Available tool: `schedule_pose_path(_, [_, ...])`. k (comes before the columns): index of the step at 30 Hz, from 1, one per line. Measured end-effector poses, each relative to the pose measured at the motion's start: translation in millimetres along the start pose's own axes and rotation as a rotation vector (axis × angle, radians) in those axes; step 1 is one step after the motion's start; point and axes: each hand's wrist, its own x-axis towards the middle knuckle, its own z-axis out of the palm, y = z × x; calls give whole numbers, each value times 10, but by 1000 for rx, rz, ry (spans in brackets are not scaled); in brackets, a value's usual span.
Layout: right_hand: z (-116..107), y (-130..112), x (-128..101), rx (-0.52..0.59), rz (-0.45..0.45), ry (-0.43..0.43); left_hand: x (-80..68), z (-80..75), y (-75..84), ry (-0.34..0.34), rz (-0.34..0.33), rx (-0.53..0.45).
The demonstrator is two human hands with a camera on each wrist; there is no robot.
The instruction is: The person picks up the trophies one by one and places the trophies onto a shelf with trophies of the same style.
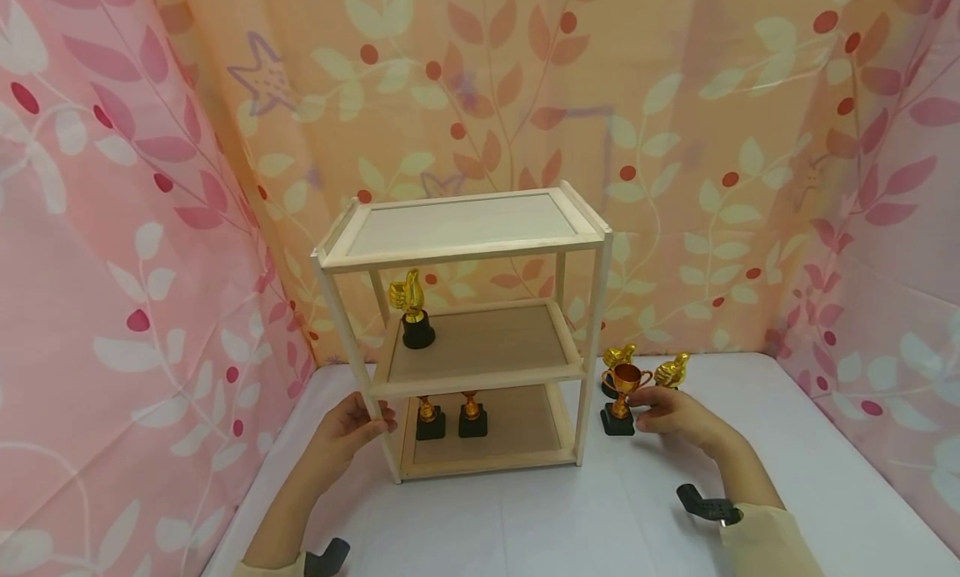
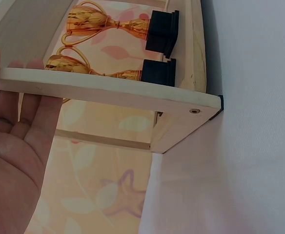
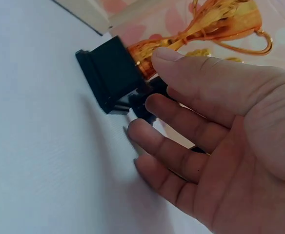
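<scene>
A pale wooden three-tier shelf stands on the white table. My left hand grips its front-left post, thumb in front and fingers behind. A gold thumbs-up trophy is on the middle tier. Two small cup trophies stand on the bottom tier, also visible in the left wrist view. Right of the shelf, my right hand pinches the stem of a copper cup trophy that stands on its black base; the thumb lies on the stem.
Two more gold thumbs-up trophies stand just behind the cup trophy. Pink and orange leaf-print cloth walls in the table on three sides. Bare white tabletop stretches in front of the shelf.
</scene>
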Motion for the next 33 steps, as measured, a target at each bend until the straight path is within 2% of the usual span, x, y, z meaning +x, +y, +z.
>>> schedule_pose_path(9, [33,113,52,-31,-23,33,-1,6,-4,7,2,5])
schedule_pose_path(16, [92,155,94,-65,6,63,-5,6,0,7,5,6])
schedule_pose_path(22, [138,158,103,-94,-4,83,-1,9,9,6,5,21])
schedule_pose_path(33, [207,125,112,-141,60,106,-1,16,21,5,8,16])
